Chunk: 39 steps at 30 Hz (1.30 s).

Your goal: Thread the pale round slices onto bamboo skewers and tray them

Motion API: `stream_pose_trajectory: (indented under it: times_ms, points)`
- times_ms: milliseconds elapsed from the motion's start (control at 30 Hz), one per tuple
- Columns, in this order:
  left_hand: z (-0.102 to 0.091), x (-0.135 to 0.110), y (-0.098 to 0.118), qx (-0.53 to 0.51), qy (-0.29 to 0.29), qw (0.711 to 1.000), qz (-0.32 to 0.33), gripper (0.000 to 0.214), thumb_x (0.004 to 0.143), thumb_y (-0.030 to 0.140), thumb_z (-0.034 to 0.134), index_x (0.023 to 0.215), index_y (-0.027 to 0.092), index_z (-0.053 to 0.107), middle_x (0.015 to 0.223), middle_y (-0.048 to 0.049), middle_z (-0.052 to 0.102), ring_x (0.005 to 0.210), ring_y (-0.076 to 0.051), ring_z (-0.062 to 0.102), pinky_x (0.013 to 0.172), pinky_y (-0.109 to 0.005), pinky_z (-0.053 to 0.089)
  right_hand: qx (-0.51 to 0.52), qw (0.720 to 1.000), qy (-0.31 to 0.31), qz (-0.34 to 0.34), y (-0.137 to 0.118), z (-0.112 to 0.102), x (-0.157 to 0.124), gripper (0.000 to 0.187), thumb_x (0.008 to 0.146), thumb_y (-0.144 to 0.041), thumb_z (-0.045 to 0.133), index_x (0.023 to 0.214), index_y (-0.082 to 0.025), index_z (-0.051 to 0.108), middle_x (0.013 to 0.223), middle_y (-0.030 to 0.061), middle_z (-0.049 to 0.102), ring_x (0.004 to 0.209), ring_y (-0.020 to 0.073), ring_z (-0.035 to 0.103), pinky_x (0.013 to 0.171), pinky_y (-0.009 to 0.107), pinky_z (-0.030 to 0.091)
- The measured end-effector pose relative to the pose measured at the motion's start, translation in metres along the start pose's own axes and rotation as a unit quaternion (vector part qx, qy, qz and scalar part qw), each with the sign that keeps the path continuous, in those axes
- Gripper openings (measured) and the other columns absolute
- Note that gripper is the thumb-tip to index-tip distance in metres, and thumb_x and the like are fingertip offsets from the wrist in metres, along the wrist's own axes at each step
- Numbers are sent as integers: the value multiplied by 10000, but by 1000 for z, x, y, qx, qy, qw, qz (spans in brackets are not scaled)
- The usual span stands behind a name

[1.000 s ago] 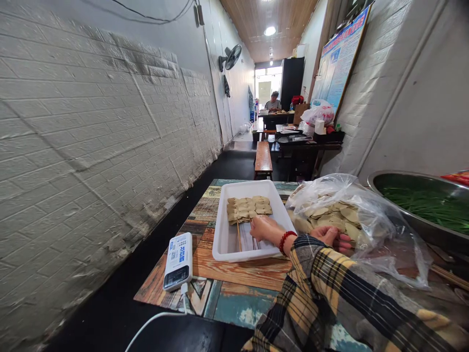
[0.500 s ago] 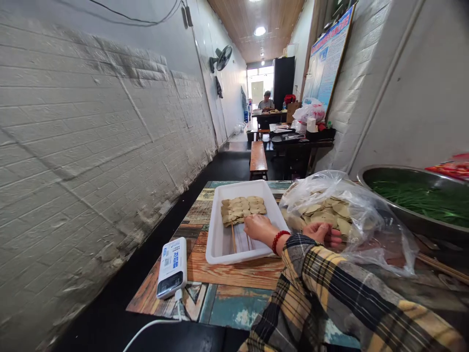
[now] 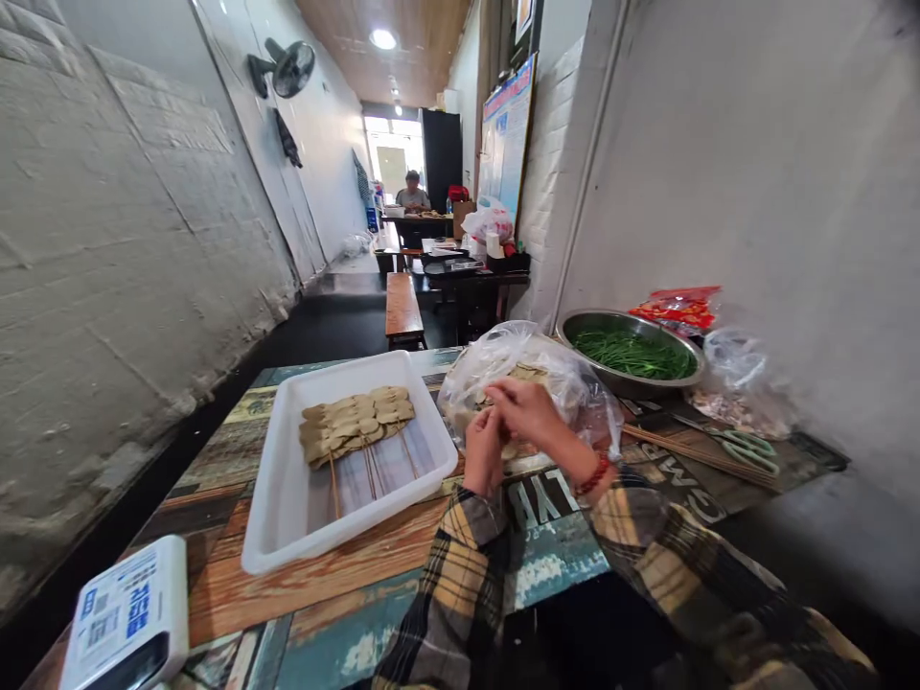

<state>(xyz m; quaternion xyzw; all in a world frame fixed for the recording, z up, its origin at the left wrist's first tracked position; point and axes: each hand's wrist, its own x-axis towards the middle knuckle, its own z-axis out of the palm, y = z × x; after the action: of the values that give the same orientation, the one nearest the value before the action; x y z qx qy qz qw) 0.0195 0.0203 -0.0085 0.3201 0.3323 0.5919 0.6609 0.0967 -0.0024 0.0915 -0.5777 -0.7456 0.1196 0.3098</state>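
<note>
My left hand [image 3: 483,450] and my right hand [image 3: 528,412], which wears a red bead bracelet, meet at the mouth of a clear plastic bag [image 3: 575,393] of flat tan food pieces. Both hands have their fingers curled together. What they pinch is hidden. To the left stands a white plastic tray [image 3: 287,546]. Inside it lie several wooden skewers threaded with the same tan pieces [image 3: 356,422]. Plaid sleeves cover both my forearms.
A steel bowl [image 3: 632,385] of green stalks stands behind the bag, with a red packet [image 3: 676,307] and another clear bag [image 3: 740,379] by the wall. Loose bamboo skewers [image 3: 690,450] and green-handled scissors [image 3: 747,448] lie at right. A power bank [image 3: 122,623] sits near left. Far off, a person [image 3: 413,192] sits at a table.
My right hand has left the tray and moved right to the bag, joining my left hand there. The view has swung to the right.
</note>
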Motion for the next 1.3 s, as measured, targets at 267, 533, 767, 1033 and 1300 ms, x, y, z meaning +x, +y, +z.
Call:
stream_pose_trajectory:
  times_ms: [267,533,767,1033,1300]
  points:
    - [-4,1,11,0,75,996,42,308,680,373,694,883,164,595,721,-14,653,567,-118,583,582,-265,468,31,970,153,188,167,-57,-85,454,928,-428,377,1057,-114,677,700,58,686,553,158,613,527,227,479]
    - [-1,4,12,23,53,998,39,398,613,367,755,909,139,616,748,-14,663,584,-111,593,594,-247,467,-115,949,176,234,241,-100,-125,334,924,-274,418,1047,-139,698,928,101,734,831,206,666,744,277,474]
    - [2,1,16,57,47,997,35,443,579,377,794,903,126,625,724,-19,670,573,-104,591,576,-222,461,-198,959,109,170,258,-78,-117,278,885,-259,580,1136,-205,688,1103,86,692,1038,229,596,855,294,390]
    - [6,2,17,114,50,992,34,459,563,422,807,891,139,655,742,-32,681,596,-117,593,584,-232,469,-274,941,131,148,265,-77,-127,208,972,-270,477,1048,-178,648,1027,88,671,974,220,581,833,303,322]
    - [11,-3,19,133,37,989,55,487,588,451,801,924,131,657,759,-32,677,612,-114,585,621,-243,476,-328,919,168,136,268,-82,-143,291,1015,-326,380,989,-184,633,859,64,691,789,192,614,662,276,310]
